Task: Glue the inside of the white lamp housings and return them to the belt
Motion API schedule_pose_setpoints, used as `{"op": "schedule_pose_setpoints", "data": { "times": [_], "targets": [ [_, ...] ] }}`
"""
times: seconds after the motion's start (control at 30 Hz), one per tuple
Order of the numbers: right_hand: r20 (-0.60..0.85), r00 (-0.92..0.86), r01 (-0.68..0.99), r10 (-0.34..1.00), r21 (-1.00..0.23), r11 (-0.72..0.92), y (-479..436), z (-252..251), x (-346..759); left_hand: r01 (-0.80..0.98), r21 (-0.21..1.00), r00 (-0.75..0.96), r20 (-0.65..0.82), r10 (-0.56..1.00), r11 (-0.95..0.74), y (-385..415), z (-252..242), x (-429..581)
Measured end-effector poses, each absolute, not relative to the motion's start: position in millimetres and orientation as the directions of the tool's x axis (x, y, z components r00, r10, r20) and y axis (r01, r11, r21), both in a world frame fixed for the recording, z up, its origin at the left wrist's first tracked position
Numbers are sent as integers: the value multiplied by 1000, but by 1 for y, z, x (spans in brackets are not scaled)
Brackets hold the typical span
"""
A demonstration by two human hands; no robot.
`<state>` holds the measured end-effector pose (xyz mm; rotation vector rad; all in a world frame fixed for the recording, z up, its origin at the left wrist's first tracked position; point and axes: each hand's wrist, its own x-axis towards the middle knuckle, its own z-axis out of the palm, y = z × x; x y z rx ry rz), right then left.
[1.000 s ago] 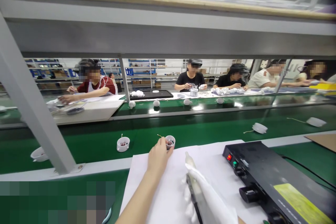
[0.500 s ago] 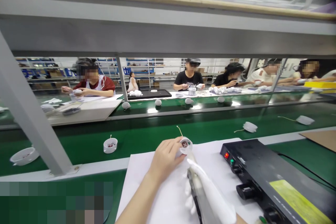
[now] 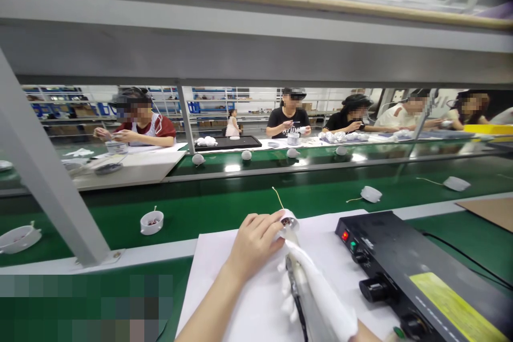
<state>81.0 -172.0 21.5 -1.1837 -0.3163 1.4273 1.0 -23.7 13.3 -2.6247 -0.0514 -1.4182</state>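
Gripping a small white cup [image 3: 290,223] at 12 o'clock, our left hand [image 3: 254,246] tilts its open end toward us, apparently to look inside; at 5 o'clock, white cloth [image 3: 316,294] largely hides our right hand [image 3: 364,336], its hold unclear.

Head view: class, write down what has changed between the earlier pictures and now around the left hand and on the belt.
The left hand has carried the white cup rightward without letting go, tipping it, its wire rising. The other white cup on the green conveyor belt has moved left. The black control unit stays beside the white paper sheet.
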Motion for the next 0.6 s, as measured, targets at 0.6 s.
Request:
{"op": "schedule_pose_setpoints", "data": {
  "times": [0.6],
  "targets": [
    [-430, 205, -572, 879, -781, -248, -173, 17, 83, 122, -136, 556, 830, -46, -983, -25, 15, 0]
  ]
}}
